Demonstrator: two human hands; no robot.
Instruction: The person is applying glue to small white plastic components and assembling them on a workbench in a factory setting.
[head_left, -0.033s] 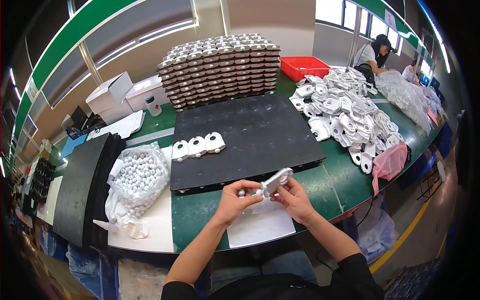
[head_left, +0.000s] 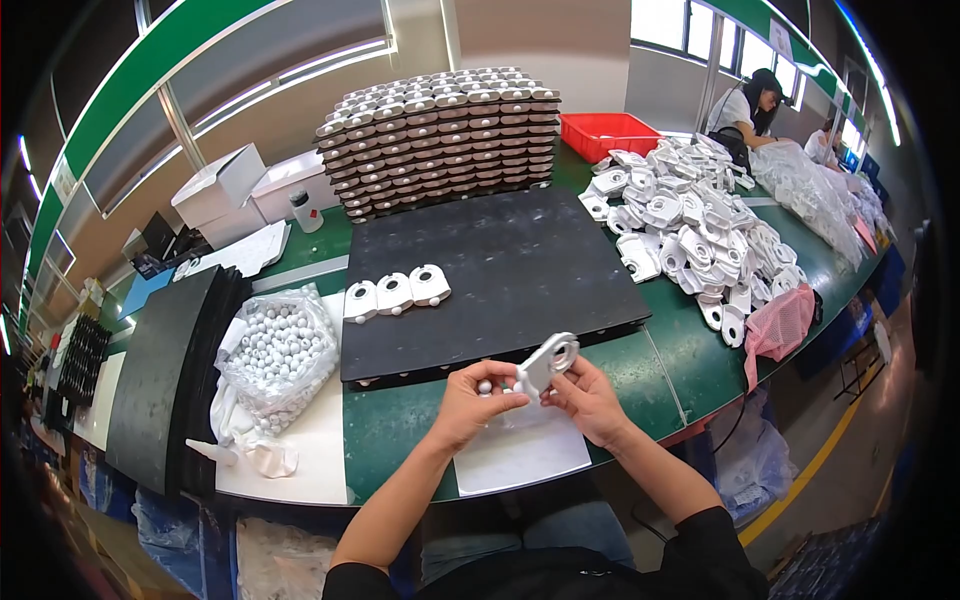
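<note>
Over the near edge of the bench, my right hand (head_left: 588,402) pinches a white plastic part (head_left: 541,366) with a round hole at its upper end. My left hand (head_left: 472,405) is closed beside the part's lower end, fingertips against or very near it. A small white ball (head_left: 485,387) shows among the left fingers. Whether a second ball sits at the left fingertips is hidden by the part. Below both hands lies a white sheet (head_left: 520,455). Three similar white parts (head_left: 394,291) stand in a row on the black board (head_left: 500,260) ahead.
Left of the board, a clear bag (head_left: 278,345) holds many white balls. A heap of loose white parts (head_left: 690,215) covers the right side, beside a pink mesh cloth (head_left: 780,325). Loaded trays (head_left: 440,140) are stacked behind, near a red bin (head_left: 608,134). A co-worker (head_left: 752,110) sits far right.
The white part in my right hand has tipped a little more upright and shifted slightly left. The ball seen earlier at my left fingertips is now mostly hidden behind the part.
</note>
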